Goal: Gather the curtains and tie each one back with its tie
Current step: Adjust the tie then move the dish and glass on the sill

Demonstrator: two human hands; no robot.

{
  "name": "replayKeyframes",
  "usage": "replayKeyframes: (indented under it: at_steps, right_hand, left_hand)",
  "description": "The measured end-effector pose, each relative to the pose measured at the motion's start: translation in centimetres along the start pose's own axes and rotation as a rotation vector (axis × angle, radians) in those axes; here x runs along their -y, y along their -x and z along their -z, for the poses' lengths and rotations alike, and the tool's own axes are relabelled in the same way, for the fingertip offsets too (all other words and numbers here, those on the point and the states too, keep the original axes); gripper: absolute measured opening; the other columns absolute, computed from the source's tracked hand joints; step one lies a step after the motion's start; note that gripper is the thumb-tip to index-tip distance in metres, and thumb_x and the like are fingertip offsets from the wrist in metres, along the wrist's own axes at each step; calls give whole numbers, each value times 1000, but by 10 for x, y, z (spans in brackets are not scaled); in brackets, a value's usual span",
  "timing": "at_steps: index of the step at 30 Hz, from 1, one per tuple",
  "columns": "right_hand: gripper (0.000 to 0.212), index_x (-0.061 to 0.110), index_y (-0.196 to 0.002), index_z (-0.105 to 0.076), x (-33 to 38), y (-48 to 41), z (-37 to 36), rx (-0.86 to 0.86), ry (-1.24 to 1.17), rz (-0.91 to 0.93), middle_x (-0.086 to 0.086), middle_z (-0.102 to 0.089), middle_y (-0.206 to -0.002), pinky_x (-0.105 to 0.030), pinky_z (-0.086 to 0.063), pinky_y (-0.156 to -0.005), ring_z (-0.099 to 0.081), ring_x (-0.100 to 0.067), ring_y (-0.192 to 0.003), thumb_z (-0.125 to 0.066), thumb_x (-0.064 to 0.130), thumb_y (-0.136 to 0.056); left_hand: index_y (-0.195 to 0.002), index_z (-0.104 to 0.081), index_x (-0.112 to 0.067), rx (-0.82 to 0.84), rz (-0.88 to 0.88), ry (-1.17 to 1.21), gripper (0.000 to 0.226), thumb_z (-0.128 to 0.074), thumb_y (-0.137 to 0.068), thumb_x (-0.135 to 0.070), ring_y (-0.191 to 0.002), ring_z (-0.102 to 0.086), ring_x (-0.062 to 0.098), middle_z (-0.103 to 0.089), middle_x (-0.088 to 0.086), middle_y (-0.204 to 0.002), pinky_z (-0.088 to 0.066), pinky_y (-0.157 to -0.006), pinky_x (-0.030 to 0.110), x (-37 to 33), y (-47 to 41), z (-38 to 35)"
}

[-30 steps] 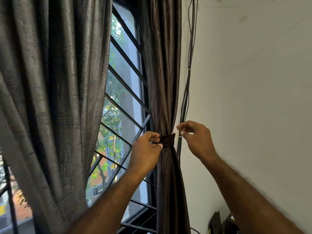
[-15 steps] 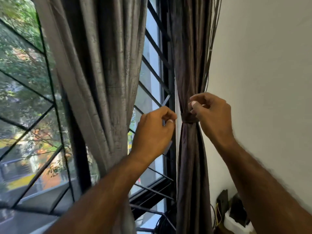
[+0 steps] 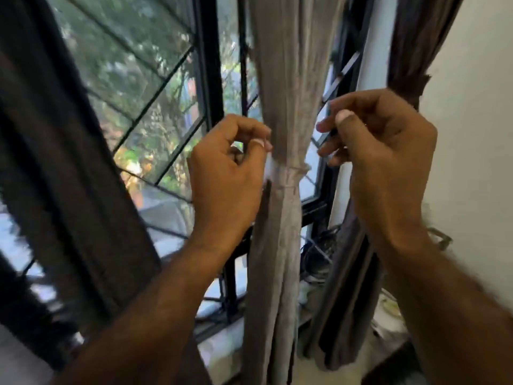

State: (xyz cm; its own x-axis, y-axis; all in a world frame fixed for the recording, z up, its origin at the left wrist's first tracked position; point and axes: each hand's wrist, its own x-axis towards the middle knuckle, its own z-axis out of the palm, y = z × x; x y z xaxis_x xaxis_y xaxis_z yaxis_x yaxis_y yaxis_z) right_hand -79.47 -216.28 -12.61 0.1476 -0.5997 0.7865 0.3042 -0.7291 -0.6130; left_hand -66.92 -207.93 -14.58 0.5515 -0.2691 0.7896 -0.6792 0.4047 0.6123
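Moved to vertical grey curtain [image 3: 288,79]: left hand [image 3: 227,173], right hand [image 3: 383,157] | left pinches horizontal tie [image 3: 291,173] | right's hold unclear

Left of grey curtain [image 3: 280,79]: open air before window grille [image 3: 155,96] (bars behind).
Right: narrow gap, then dark curtain [image 3: 410,51] and wall [image 3: 472,162].

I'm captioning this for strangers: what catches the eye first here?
A gathered grey fabric curtain hangs mid-frame, cinched by a grey fabric tie. The left hand pinches its white end; the right hand hovers curled just right of it. Behind stands a black-barred window.
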Motion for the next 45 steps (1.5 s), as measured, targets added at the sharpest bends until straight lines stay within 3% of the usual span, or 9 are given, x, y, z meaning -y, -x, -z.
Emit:
replayKeyframes:
  at_steps: [7, 12, 16, 22, 26, 29, 32, 36, 45]
  right_hand:
    - [14, 10, -96, -71, -65, 95, -49, 142, 11, -292, -4, -75, -81, -29, -55, -58, -70, -17, -60, -58, 8, -94]
    - [16, 13, -93, -70, -134, 154, -68, 232, 4, -496, -4, -74, -78, -25, -53, -57, -69, -16, -59, -57, 5, -94]
    - [17, 12, -95, -70, -194, 206, -76, 327, 37, -652, -3, -73, -78, -20, -51, -57, -68, -12, -62, -56, 4, -96]
    - [18, 19, -96, -71, -308, 322, -104, 512, 145, -866, 2, -73, -83, -30, -57, -70, -71, -13, -76, -56, 10, -97]
    - [12, 26, -90, -71, -400, 424, -129, 619, 217, -1061, 2, -75, -86, -46, -59, -81, -71, -19, -83, -59, 23, -88]
    - [18, 17, -108, -69, -465, 495, -152, 700, 278, -1152, -8, -73, -100, -41, -58, -79, -69, -27, -92, -60, 22, -94]
    - [31, 15, -121, -62, -518, 545, -177, 749, 362, -1170, -11, -72, -107, -47, -56, -88, -68, -29, -98, -59, 29, -94]
    - [47, 18, -132, -52, -565, 588, -206, 829, 414, -1170, -11, -68, -114, -47, -56, -88, -67, -30, -100, -51, 44, -93]
    - [40, 30, -123, -56, -618, 622, -242, 938, 536, -1034, -13, -68, -110, -48, -58, -83, -69, -38, -88, -35, 45, -92]
  left_hand:
    - [-88, -63, -19, -18, 415, -104, 19, -58, -89, -1, -54, -62, 21, -67, 6, -83, -46, -47, 22, 84, 82, 49]
    - [-91, -58, -26, -127, 634, -205, 33, -51, -90, 6, -60, -63, 20, -64, -1, -85, -54, -56, 35, 169, 143, 62]
    - [-113, -58, -15, -160, 802, -256, 38, -52, -85, 9, -91, -69, 32, -65, -5, -97, -58, -77, 47, 233, 196, 62]
    - [-130, -54, -8, -278, 1023, -352, 45, -53, -87, 7, -116, -59, 24, -63, 9, -122, -46, -104, 43, 353, 295, 68]
    - [-129, -53, -1, -379, 1144, -415, 44, -48, -88, 12, -100, -61, 19, -63, 7, -107, -44, -91, 25, 440, 371, 95]
    - [-128, -55, -1, -432, 1263, -470, 41, -50, -88, 9, -113, -59, 31, -62, 18, -122, -46, -95, 32, 508, 432, 120]
    - [-128, -51, 1, -469, 1382, -498, 38, -50, -90, 7, -117, -56, 35, -58, 21, -125, -40, -87, 28, 561, 479, 141]
    - [-132, -45, -5, -477, 1530, -509, 36, -48, -96, -9, -120, -52, 35, -51, 18, -132, -44, -101, 41, 606, 516, 159]
    - [-128, -54, -28, -183, 1357, -605, 39, -33, -97, -41, -102, -67, 35, -66, 8, -116, -55, -89, 53, 664, 535, 173]
